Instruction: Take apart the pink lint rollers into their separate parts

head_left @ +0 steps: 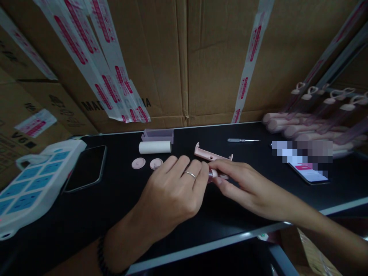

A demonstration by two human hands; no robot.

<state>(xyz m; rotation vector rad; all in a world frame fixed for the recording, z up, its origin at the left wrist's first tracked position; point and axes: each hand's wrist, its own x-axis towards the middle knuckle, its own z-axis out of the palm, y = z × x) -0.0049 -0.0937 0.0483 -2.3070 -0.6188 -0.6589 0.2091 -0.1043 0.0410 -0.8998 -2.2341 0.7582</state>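
Observation:
My left hand [175, 188], with a ring on one finger, is closed around a small tube-like part with a pale pink end [213, 174]. Most of that part is hidden behind the fingers. At its other end, my right hand [244, 184] pinches it between thumb and fingers. Just beyond my hands lies a pink bracket-shaped piece [211, 155] with upturned ends. Two pink round discs, a nearer-left one [138, 163] and another [155, 164] partly behind my left hand, rest by a white roll [155, 147]. A translucent purple tray-like piece [159, 135] sits behind the roll.
A screwdriver [243, 140] lies toward the back. Several pink cylinders with looped straps [301, 122] are piled at right, beside a lit phone [310, 172]. A dark phone [86, 168] and white power strip [37, 184] stand left. Cardboard boxes [212, 65] wall the table's back.

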